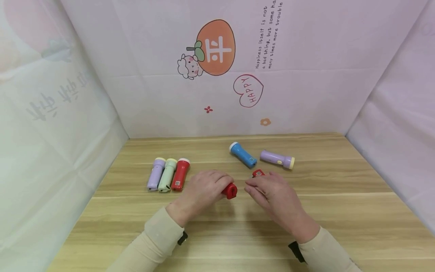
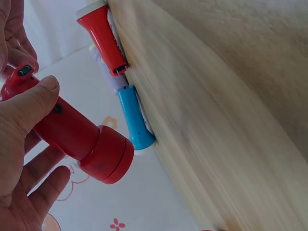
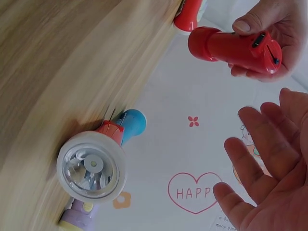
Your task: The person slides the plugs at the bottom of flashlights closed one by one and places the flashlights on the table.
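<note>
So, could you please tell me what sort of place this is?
Probably a staged tabletop workspace: pale printed cloth hangs around three sides of a wood-grain table, and three flashlights lie side by side on its left.

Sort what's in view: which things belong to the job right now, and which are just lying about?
Likely in the job:
held torch
left hand, gripping it
right hand, empty, near it

Seemingly just lying about:
left purple torch
green torch
left red torch
blue torch
right purple torch
right red torch

Close wrist views, shared red flashlight point(image 2: 72, 127)
</note>
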Available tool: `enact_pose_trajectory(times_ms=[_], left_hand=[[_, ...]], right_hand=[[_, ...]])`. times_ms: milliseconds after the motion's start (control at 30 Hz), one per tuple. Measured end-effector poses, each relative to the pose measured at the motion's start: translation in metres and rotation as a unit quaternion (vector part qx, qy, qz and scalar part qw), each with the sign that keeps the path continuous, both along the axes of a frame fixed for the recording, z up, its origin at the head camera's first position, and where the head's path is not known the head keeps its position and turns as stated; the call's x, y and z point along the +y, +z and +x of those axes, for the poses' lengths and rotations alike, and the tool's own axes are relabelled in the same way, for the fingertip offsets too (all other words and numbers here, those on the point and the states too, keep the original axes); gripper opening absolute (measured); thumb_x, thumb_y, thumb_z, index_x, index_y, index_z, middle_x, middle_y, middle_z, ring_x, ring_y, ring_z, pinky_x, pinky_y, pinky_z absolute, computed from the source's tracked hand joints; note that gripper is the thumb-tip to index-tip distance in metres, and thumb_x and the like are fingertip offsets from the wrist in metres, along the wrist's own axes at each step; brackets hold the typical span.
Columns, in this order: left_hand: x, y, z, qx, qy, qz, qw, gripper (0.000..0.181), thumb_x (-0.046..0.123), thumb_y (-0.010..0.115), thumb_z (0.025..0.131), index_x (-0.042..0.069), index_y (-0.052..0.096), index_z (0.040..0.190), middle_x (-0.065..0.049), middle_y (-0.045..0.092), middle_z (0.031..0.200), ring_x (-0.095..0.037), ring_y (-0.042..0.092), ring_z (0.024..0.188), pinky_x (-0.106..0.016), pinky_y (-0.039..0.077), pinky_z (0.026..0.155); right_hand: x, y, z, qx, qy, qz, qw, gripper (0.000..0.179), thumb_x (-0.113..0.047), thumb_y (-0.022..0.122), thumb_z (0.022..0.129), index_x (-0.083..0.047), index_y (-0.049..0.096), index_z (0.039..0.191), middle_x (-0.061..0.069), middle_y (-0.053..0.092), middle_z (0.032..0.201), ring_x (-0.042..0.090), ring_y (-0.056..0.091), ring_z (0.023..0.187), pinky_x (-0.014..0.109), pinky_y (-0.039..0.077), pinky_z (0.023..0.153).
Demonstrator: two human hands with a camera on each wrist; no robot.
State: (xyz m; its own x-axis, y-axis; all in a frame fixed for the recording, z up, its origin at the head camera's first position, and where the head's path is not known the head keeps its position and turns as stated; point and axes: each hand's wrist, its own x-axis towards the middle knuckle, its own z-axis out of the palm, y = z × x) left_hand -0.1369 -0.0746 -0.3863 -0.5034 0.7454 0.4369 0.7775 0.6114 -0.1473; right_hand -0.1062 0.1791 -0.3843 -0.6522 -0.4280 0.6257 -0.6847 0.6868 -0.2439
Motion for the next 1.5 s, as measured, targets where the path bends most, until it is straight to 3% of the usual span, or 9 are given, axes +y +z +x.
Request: enact_pose_trajectory(times_ms=[167,300,467,733,933,1167,1500], left_hand=[[-0.004,-0.003,-0.002,0.002,0.009,0.008,0.9999,0.045,0.028,0.087,0.088,0.014,0.067,0.126,0.001,0.074,0.119,-0.016,0.072,0.109,-0.031,0.059,0.096],[-0.005,-0.004,-0.002,0.0,0.017,0.011,0.9998,0.042,0.029,0.086,0.089,0.014,0.067,0.122,0.001,0.075,0.116,-0.016,0.073,0.106,-0.03,0.06,0.093],[-0.008,-0.005,-0.003,0.007,0.037,0.003,0.9993,0.042,0.035,0.085,0.089,0.015,0.066,0.12,0.003,0.076,0.112,-0.016,0.072,0.101,-0.03,0.06,0.088],[-0.014,-0.008,-0.005,0.025,0.061,-0.006,0.9978,0.049,0.037,0.088,0.085,0.015,0.067,0.123,0.003,0.076,0.114,-0.018,0.068,0.106,-0.03,0.056,0.094],[-0.018,-0.009,-0.005,0.005,0.057,0.002,0.9984,0.055,0.033,0.089,0.084,0.018,0.067,0.132,0.003,0.075,0.121,-0.017,0.069,0.107,-0.03,0.057,0.095],[-0.021,-0.01,-0.005,-0.026,0.049,0.036,0.9978,0.047,0.025,0.089,0.085,0.018,0.065,0.124,0.0,0.072,0.118,-0.014,0.072,0.084,-0.025,0.062,0.073],[-0.023,-0.011,-0.002,-0.028,0.068,0.046,0.9962,0.044,0.017,0.087,0.087,0.007,0.058,0.12,-0.005,0.071,0.108,-0.013,0.066,0.07,-0.024,0.06,0.066]], right_hand=[[0.001,0.002,-0.001,-0.01,-0.002,-0.011,0.9999,0.019,-0.021,0.081,0.092,-0.009,0.081,0.106,-0.004,0.078,0.094,0.011,0.069,0.084,0.039,0.058,0.087],[0.001,0.002,0.001,-0.019,-0.011,-0.01,0.9997,0.02,-0.023,0.08,0.094,-0.009,0.081,0.107,-0.003,0.078,0.097,0.014,0.071,0.092,0.043,0.057,0.094],[0.002,0.002,0.002,-0.035,-0.023,-0.009,0.9991,0.02,-0.026,0.079,0.094,-0.011,0.081,0.108,-0.004,0.078,0.099,0.017,0.07,0.1,0.042,0.058,0.093],[0.001,0.002,0.002,-0.043,-0.027,-0.002,0.9987,0.02,-0.027,0.078,0.095,-0.012,0.081,0.108,-0.003,0.078,0.099,0.02,0.07,0.104,0.042,0.058,0.092],[0.001,0.002,0.002,-0.036,-0.027,0.002,0.999,0.021,-0.027,0.077,0.096,-0.01,0.08,0.108,-0.003,0.079,0.098,0.021,0.071,0.106,0.044,0.058,0.095],[0.001,0.0,0.002,-0.037,-0.028,-0.001,0.9989,0.021,-0.025,0.078,0.095,-0.009,0.08,0.109,-0.003,0.079,0.093,0.031,0.071,0.114,0.052,0.056,0.101],[0.002,-0.001,0.002,-0.046,-0.032,0.003,0.9984,0.022,-0.025,0.076,0.096,-0.009,0.079,0.111,-0.001,0.079,0.092,0.035,0.07,0.117,0.053,0.054,0.104]])
